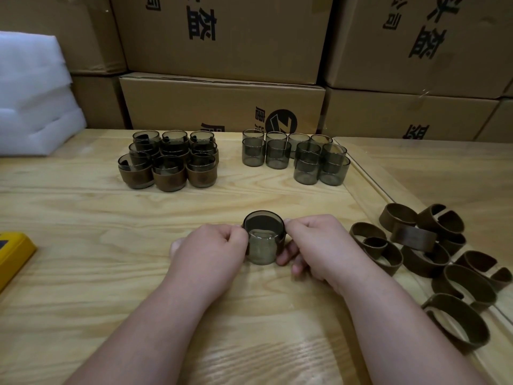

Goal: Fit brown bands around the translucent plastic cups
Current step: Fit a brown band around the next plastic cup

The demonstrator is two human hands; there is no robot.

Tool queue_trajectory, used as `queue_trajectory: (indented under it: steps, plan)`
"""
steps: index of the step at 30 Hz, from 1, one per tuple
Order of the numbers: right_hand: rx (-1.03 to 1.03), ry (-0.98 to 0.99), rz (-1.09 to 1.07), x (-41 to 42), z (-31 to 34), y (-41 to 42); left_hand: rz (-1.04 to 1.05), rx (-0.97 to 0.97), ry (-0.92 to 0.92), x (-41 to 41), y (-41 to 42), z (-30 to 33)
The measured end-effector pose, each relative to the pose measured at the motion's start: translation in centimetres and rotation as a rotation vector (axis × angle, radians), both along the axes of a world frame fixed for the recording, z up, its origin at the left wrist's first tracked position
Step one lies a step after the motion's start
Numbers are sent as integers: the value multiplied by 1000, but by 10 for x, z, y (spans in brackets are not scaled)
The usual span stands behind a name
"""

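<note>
A smoky translucent cup [262, 250] stands on the wooden table [83, 245] in front of me, with a brown band [281, 237] around its upper part. My left hand [212, 245] pinches the band at the cup's left side. On the right side my right hand [316, 243] pinches the band as well, its lower fingers curled by the cup's base. Banded cups [169, 162] are grouped at the back left. Bare cups [297, 157], some stacked, stand at the back centre. Loose brown bands [433, 257] lie in a pile to the right.
Stacked cardboard boxes [222, 104] wall off the back of the table. White foam sheets [30, 98] sit at the far left. A yellow object [12, 254] lies at the left edge. A raised seam [369, 184] runs along the table's right part.
</note>
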State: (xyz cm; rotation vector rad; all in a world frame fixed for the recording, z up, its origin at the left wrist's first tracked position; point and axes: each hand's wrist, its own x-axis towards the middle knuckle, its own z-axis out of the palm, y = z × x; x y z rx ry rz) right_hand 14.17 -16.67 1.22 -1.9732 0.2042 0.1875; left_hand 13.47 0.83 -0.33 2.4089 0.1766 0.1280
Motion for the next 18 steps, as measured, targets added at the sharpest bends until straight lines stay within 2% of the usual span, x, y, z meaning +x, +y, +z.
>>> queue_trajectory:
  steps: [12,15,18]
  plan:
    - [-65,-58,-29,-2,-10,-4,-37,-72,-62,-1,0,-7]
    - [-65,-207,-53,-5,-14,-3,-143,-213,-101,-4,1,-6]
    - [63,-299,-45,-8,-13,-1,-209,-354,-161,-4,2,-6]
